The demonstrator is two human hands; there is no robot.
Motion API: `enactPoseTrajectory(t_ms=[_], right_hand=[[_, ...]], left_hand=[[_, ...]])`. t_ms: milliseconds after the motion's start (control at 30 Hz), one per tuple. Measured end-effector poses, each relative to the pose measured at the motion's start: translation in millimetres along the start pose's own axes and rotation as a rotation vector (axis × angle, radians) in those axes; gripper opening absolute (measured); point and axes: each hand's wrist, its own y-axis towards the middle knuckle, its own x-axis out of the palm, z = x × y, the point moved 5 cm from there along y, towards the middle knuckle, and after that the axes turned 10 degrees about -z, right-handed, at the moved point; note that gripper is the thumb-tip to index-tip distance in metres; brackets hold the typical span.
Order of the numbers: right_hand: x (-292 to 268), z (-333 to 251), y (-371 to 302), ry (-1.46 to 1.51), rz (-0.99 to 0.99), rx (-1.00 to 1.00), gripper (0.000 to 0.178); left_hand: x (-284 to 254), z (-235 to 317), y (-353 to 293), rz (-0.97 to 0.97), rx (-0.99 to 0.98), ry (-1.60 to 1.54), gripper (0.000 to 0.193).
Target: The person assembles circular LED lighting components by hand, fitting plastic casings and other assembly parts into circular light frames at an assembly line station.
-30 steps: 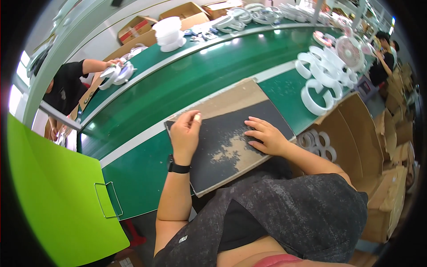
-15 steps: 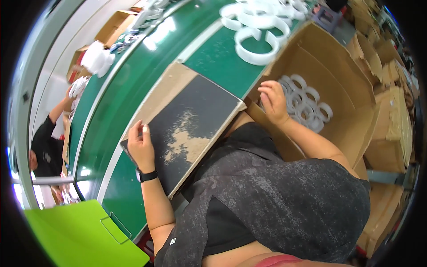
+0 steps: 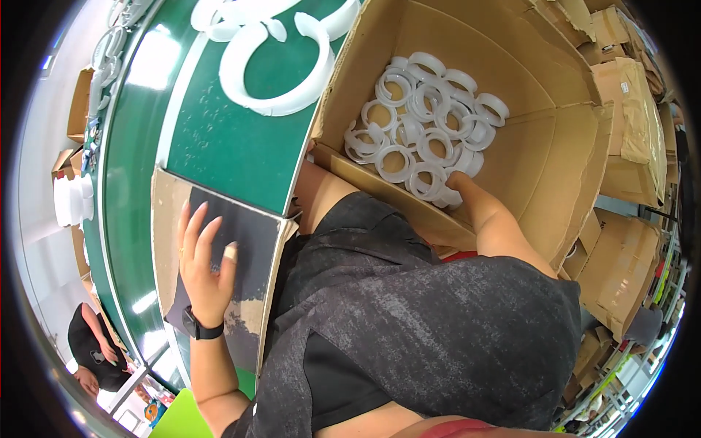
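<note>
My left hand (image 3: 204,270), with a black watch on its wrist, hovers over or rests on a worn dark-grey board (image 3: 252,219) with scuffed brown patches. Its fingers are spread and nothing is in them. Down inside a large cardboard box (image 3: 540,153) on the right, my right hand (image 3: 460,187) reaches among translucent white plastic rings (image 3: 395,163) heaped on the bottom. It touches the near edge of the heap; its fingers are mostly hidden, so a grip cannot be made out.
Larger white open rings (image 3: 277,102) lie on the green table (image 3: 212,153) beyond the board. Stacked cartons (image 3: 624,131) stand at the right. A bright green panel (image 3: 186,417) is at lower left. Across the table another person (image 3: 95,350) in black is at work.
My right hand has gone from above the box's near edge down into the ring heap. The view has turned toward the box. My left hand's fingers have spread and straightened over the board.
</note>
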Motion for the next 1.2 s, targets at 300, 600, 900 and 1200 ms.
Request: enactPoseTrajectory(t_ms=[300, 600, 900, 1200], right_hand=[[14, -34, 9, 0.283, 0.112, 0.018, 0.078], [76, 1, 55, 0.651, 0.11, 0.104, 0.081], [-22, -91, 19, 0.862, -0.077, -0.148, 0.051], [7, -5, 94, 0.621, 0.209, 0.049, 0.047]], left_hand=[[72, 92, 93, -0.497, 0.519, 0.112, 0.039], [79, 96, 104, -0.535, 0.446, 0.125, 0.035], [82, 88, 96, -0.523, 0.391, 0.177, 0.03], [87, 93, 101, -0.528, 0.385, 0.201, 0.027]])
